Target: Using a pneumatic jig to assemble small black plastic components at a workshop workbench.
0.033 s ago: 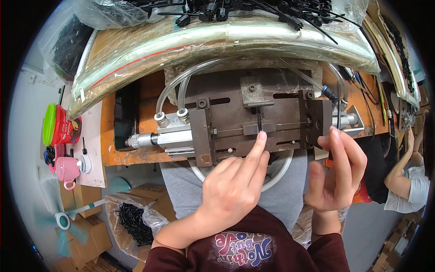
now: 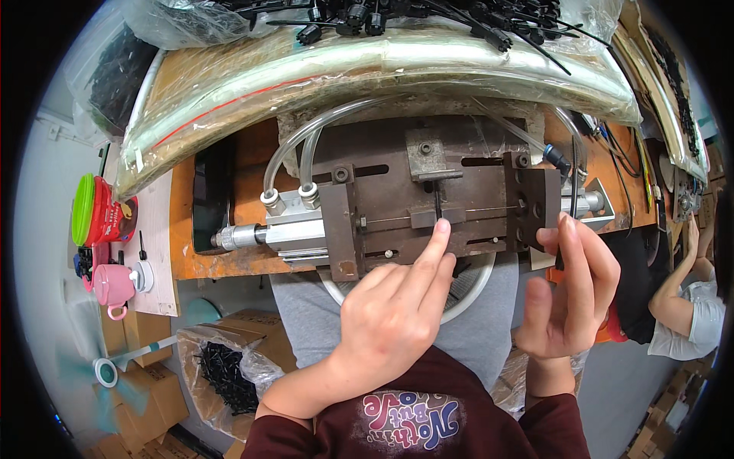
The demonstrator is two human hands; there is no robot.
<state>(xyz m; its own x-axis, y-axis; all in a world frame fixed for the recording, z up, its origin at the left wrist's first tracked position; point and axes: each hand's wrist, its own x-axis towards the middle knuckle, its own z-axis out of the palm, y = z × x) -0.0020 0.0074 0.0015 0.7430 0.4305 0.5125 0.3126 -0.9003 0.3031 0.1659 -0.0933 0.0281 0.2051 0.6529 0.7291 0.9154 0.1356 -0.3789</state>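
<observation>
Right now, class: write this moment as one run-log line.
left hand: index fingertip on metal fixture, at black strip | right hand: open, beside fixture's right block | air cylinder: left, hoses attached

Metal fixture (image 2: 436, 206): on the workbench (image 2: 229, 229), centre, directly before the person. Pneumatic cylinder (image 2: 267, 229): on the fixture's left end, two hoses (image 2: 294, 153) rising from it and arching rearward. Plastic-wrapped bundle (image 2: 367, 69): behind the fixture, across the bench's width; cable ties (image 2: 382, 15) behind and on it. Left hand (image 2: 394, 314): before the fixture, forefinger touching its middle. Right hand (image 2: 569, 294): at the fixture's right end. Cup (image 2: 115, 284): left of the bench. Open box of parts (image 2: 225, 367): below the bench, left of the person.
</observation>
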